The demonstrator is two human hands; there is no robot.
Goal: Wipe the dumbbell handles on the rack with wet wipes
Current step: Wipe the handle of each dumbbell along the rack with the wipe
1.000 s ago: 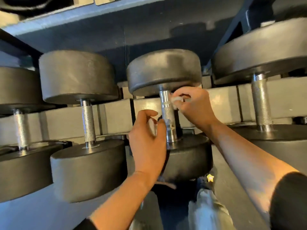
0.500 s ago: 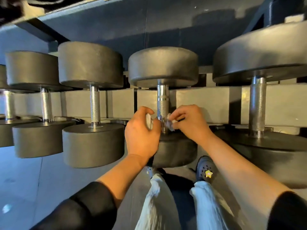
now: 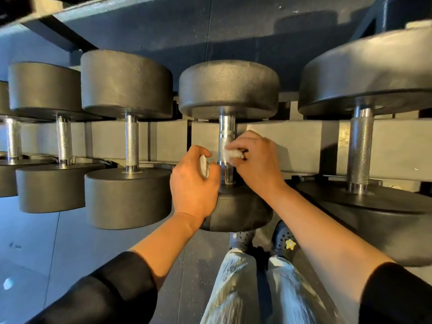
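Note:
Several black dumbbells with chrome knurled handles lie in a row on the rack (image 3: 304, 146). My right hand (image 3: 257, 160) pinches a crumpled white wet wipe (image 3: 231, 153) against the right side of the middle dumbbell's handle (image 3: 226, 129). My left hand (image 3: 194, 183) sits just left of that handle, fingers curled round a small white object (image 3: 204, 166) that is mostly hidden; I cannot tell what it is. The lower part of the handle is hidden behind both hands.
Neighbouring handles stand to the left (image 3: 131, 141) and right (image 3: 358, 146). A dark shelf (image 3: 163, 26) overhangs the row. Below are my light trousers (image 3: 233, 288), black clogs (image 3: 284, 239) and the dark floor (image 3: 35, 242).
My right hand with the wipe slid down the handle from just under the upper weight, then back up to mid-handle. The left hand stayed beside the handle. The camera view tilted downward.

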